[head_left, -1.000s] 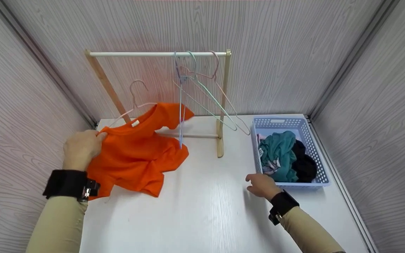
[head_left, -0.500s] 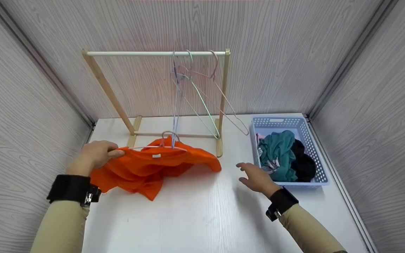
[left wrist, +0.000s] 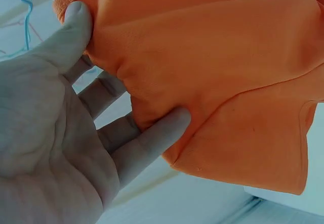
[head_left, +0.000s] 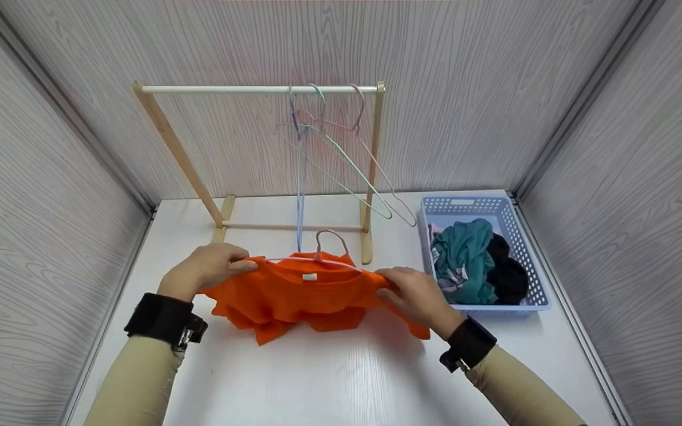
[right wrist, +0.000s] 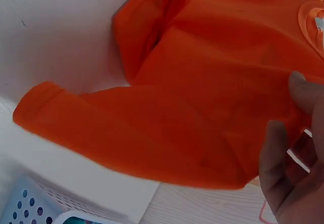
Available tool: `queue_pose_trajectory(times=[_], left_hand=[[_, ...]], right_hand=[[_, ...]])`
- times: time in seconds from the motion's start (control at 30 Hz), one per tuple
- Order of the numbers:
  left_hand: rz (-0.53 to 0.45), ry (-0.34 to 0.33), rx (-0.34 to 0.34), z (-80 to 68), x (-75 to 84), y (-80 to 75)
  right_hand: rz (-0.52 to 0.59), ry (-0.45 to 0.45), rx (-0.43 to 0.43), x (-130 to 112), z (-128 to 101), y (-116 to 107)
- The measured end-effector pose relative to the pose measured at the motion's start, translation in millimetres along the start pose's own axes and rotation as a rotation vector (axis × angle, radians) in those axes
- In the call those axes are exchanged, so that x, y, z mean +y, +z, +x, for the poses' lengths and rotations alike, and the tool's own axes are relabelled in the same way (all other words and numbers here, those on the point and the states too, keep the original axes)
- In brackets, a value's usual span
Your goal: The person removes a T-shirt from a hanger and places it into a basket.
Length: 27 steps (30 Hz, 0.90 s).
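An orange T-shirt [head_left: 311, 296] hangs on a pink hanger [head_left: 331, 232], whose hook stands up behind the collar. My left hand [head_left: 208, 269] pinches the shirt and hanger at the left shoulder. At the other shoulder my right hand [head_left: 415, 293] grips the fabric between thumb and fingers. In the left wrist view, the left thumb lies on the orange cloth [left wrist: 217, 47] with the other fingers behind and below it. The right wrist view shows a loose orange sleeve [right wrist: 76, 128] hanging past the right hand [right wrist: 298, 173].
Behind the shirt stands a wooden rack with a white rail [head_left: 216, 90]. A blue hanger [head_left: 300, 207], a green hanger [head_left: 353, 163] and a pink hanger [head_left: 357, 112] hang from it. To the right, a blue basket [head_left: 544, 290] holds a teal garment [head_left: 465, 260] and a black garment [head_left: 507, 272].
The left hand has carried the shirt and hanger right, away from the rack's left post. My right hand has moved from beside the basket onto the shirt's right shoulder.
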<state>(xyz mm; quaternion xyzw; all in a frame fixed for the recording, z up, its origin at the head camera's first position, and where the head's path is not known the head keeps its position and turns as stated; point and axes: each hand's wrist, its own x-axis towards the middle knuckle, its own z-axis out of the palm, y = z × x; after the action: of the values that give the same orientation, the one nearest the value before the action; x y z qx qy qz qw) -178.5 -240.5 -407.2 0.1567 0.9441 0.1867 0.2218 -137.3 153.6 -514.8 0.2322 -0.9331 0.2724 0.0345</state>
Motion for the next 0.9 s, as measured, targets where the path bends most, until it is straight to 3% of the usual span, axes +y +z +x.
queue_pose_trajectory(times=[0.2, 0.37, 0.6, 0.77, 0.9], left_hand=[[0.042, 0.004, 0.037, 9.2, 17.5, 12.3], [0.075, 0.020, 0.046, 10.0, 37.1, 23.6], [0.054, 0.187, 0.107, 17.0, 64.7, 36.6], [0.014, 0.247, 0.082, 23.1, 74.9, 47.3], [0.010, 0.263, 0.058, 24.0, 76.2, 53.1]], right_hand=[[0.013, -0.047, 0.136, 6, -1, -5], [0.008, -0.015, 0.166, 13, -4, -7], [-0.051, -0.045, 0.156, 11, -3, -6], [-0.039, -0.064, 0.131, 6, -2, -5], [0.028, -0.034, 0.047, 7, -4, -5]])
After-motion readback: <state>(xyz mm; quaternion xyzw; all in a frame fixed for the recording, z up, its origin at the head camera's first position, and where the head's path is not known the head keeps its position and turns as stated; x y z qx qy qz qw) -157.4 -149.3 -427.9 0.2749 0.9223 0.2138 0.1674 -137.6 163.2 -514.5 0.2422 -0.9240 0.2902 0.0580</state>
